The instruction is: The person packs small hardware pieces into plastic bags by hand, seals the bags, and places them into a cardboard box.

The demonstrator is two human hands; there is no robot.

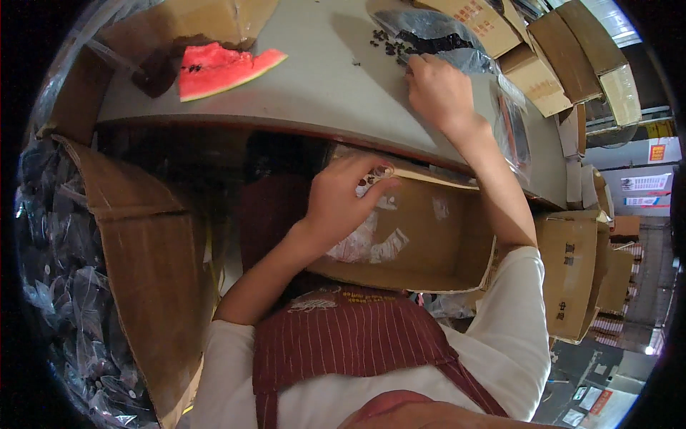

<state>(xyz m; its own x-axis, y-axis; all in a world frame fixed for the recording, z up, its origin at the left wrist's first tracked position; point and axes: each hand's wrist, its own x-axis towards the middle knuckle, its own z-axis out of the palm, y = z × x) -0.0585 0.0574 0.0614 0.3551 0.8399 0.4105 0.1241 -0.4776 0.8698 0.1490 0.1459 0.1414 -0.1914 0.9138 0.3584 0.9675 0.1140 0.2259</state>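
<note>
My left hand [346,187] is over the near side of the table, above an open cardboard box [436,239]. Its fingers curl toward the thumb around something small, pale and dark, that I cannot make out. On the grey table [307,79], my right hand [439,89] reaches to a scatter of small black pieces [386,44]. Its fingers are bent together at the edge of the pile, and whatever they pinch is hidden. Just beyond lies a clear plastic bag [446,36] with more black pieces in it.
A bitten watermelon slice [225,71] lies at the table's left, beside a cardboard box [143,32]. Clear plastic bags of dark items [78,300] fill a tall carton [143,236] at my left. More cartons [564,275] stand at the right. Plastic scraps [389,245] lie in the near box.
</note>
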